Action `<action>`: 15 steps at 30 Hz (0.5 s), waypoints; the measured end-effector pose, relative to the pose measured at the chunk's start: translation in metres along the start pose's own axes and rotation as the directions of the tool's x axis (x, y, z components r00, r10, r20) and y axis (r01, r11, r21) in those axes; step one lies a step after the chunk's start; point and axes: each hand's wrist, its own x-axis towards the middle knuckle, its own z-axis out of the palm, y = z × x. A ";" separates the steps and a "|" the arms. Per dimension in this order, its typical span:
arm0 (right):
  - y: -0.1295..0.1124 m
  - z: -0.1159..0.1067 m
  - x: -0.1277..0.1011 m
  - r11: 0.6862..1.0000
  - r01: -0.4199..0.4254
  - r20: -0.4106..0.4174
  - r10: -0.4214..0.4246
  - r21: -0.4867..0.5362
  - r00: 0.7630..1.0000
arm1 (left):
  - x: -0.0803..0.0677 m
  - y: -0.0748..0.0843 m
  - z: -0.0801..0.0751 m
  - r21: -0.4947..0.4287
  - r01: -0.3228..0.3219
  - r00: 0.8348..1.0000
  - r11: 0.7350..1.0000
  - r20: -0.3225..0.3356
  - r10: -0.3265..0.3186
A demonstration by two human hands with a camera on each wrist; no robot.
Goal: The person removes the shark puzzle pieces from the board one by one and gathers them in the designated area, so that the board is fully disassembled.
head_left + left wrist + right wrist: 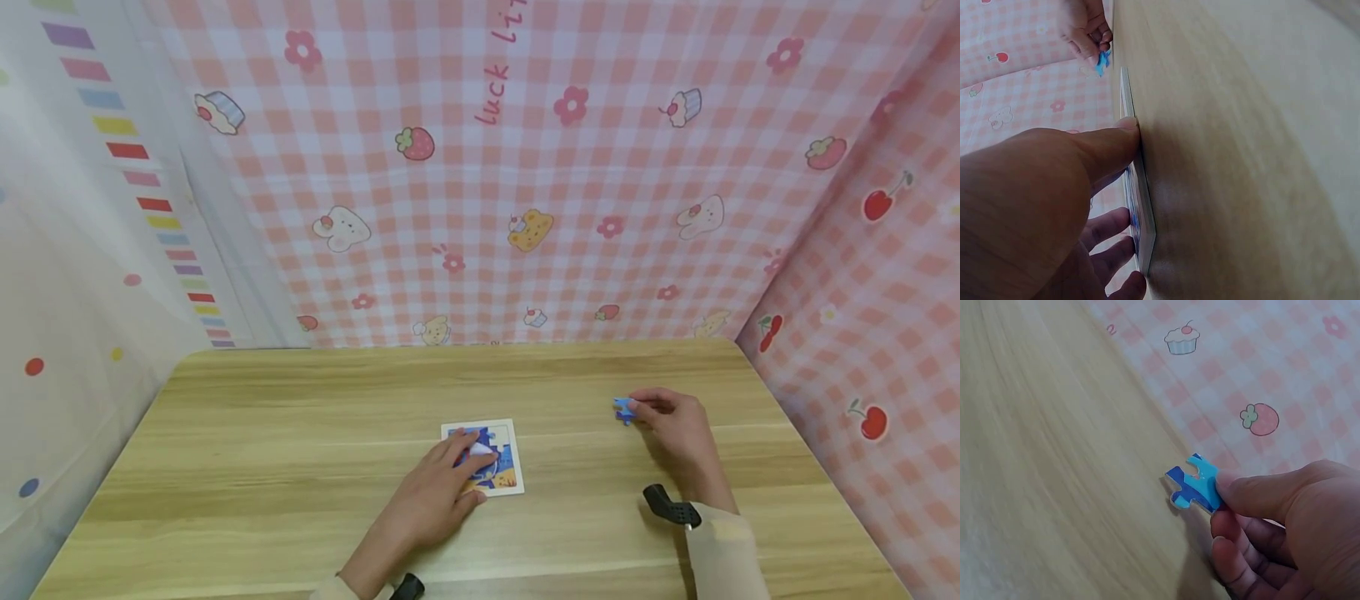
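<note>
A small square jigsaw puzzle board (512,450) with a white border lies on the table, its picture blue with some orange. Across its left part rests my left hand (442,483), fingers spread over the picture. In the left wrist view, the thumb (1110,144) lies at the board's near edge. To the right, my right hand (678,425) pinches a blue jigsaw puzzle piece (1194,487) between thumb and fingers, close over the table. Light and dark blue show on the piece, with a rounded tab and a notch. Part of the board's picture is hidden under my left hand.
The wooden table (315,417) reaches back to a pink checked cloth (480,183) hung behind it. Another patterned cloth (885,333) stands along the right side, and a pale dotted cloth (67,275) along the left. Black wrist straps with camera mounts (671,506) sit on the forearms.
</note>
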 end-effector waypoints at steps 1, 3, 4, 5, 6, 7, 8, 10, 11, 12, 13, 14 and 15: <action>0.000 0.000 0.000 1.000 0.003 -0.006 -0.003 -0.016 1.000 | 0.000 0.000 0.000 -0.001 0.001 1.000 1.000 0.001 -0.001; 0.001 0.000 0.000 0.999 0.016 -0.024 -0.017 -0.047 1.000 | 0.000 0.000 0.000 -0.003 0.001 1.000 1.000 0.000 -0.001; 0.002 0.001 0.000 0.998 0.024 -0.034 -0.026 -0.061 0.999 | -0.001 0.000 0.000 -0.005 0.001 1.000 1.000 -0.001 -0.001; 0.002 0.001 0.000 0.997 0.034 -0.043 -0.037 -0.073 0.998 | -0.001 0.000 0.000 -0.007 0.002 1.000 1.000 -0.002 -0.002; 0.002 0.002 0.000 0.995 0.046 -0.053 -0.051 -0.090 0.997 | -0.001 0.000 0.000 -0.008 0.002 1.000 1.000 -0.002 -0.002; 0.002 0.003 0.001 0.993 0.058 -0.062 -0.065 -0.107 0.996 | 0.000 0.000 0.000 -0.009 0.002 1.000 1.000 -0.001 -0.002; 0.002 0.004 0.001 0.990 0.069 -0.071 -0.078 -0.124 0.994 | 0.000 0.000 0.000 -0.010 0.002 1.000 1.000 -0.001 -0.002; 0.003 0.006 0.001 0.984 0.086 -0.082 -0.100 -0.157 0.992 | 0.000 0.000 0.000 -0.011 0.003 1.000 1.000 0.001 -0.003; 0.003 0.006 0.001 0.981 0.092 -0.088 -0.108 -0.170 0.990 | 0.000 -0.001 0.000 -0.009 0.003 1.000 1.000 0.002 -0.003; 0.003 0.007 0.002 0.979 0.096 -0.093 -0.115 -0.181 0.989 | 0.000 -0.001 0.000 -0.007 0.003 1.000 1.000 0.004 -0.003; 0.003 0.007 0.002 0.977 0.099 -0.097 -0.118 -0.188 0.988 | 0.000 -0.001 0.000 -0.005 0.003 1.000 1.000 0.006 -0.003; 0.003 0.007 0.002 0.976 0.101 -0.100 -0.122 -0.192 0.988 | 0.000 -0.001 0.001 -0.003 0.004 1.000 1.000 0.007 -0.003; 0.003 0.007 0.002 0.975 0.103 -0.103 -0.124 -0.195 0.987 | 0.000 -0.001 0.001 -0.001 0.003 1.000 1.000 0.008 -0.003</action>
